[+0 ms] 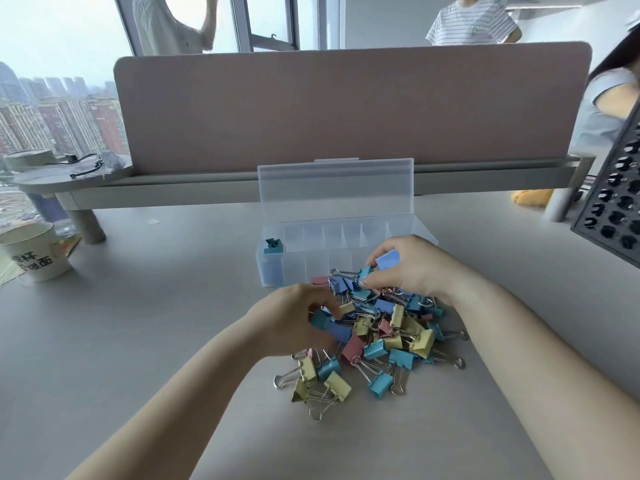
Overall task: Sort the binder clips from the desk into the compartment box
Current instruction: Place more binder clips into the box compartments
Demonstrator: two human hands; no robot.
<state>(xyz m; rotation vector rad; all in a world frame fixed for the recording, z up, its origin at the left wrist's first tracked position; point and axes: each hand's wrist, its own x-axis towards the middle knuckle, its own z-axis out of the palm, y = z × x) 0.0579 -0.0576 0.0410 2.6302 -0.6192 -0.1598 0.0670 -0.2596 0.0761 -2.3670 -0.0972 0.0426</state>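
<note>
A heap of binder clips in teal, lavender, yellow and pink lies on the desk in front of a clear compartment box with its lid up. One teal clip sits in the box's far-left compartment. My left hand is at the heap's left edge, its fingers curled round a teal clip. My right hand hovers over the heap's far side; it holds a lavender clip and pinches a teal clip whose wire handles stick out to the left.
A paper cup stands at the left edge of the desk. A pink partition on a raised shelf closes the back. A black perforated panel leans in at the right. People stand behind the partition.
</note>
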